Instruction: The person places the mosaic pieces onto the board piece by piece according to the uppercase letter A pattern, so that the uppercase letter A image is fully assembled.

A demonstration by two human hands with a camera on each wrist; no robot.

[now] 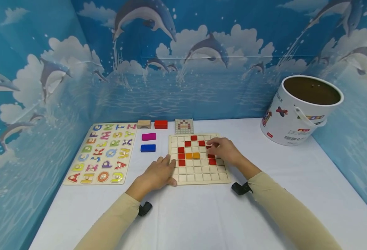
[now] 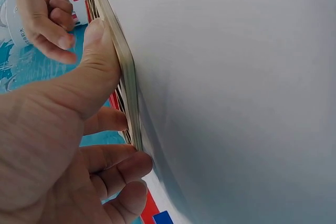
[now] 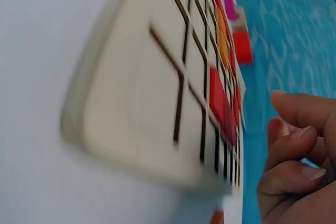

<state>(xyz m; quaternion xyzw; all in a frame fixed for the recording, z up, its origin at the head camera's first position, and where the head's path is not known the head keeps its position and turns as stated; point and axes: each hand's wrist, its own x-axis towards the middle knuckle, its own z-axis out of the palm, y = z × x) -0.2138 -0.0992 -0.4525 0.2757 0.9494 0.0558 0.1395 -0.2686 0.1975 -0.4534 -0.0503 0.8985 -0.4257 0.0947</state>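
Note:
A wooden grid board (image 1: 199,178) lies on the table with several red tiles (image 1: 181,162) and two orange tiles (image 1: 192,156) in its squares. At its lower left corner my left hand (image 1: 158,172) rests, thumb (image 2: 97,51) against the near edge and fingers along the left side. Over the board's right part hovers my right hand (image 1: 225,150), near the red tiles of the right column, partly covering them. In the right wrist view its fingers (image 3: 296,148) are loosely bent, and I see nothing between them. A small pattern card (image 1: 184,126) lies behind the board.
Left of the board are a magenta block (image 1: 149,136), a blue block (image 1: 148,148), a red block (image 1: 160,124) and a wooden arch block (image 1: 144,124). An alphabet puzzle board (image 1: 88,146) lies farther left. A white bucket (image 1: 292,119) stands back right. Dolphin-printed cloth (image 1: 177,93) surrounds the table.

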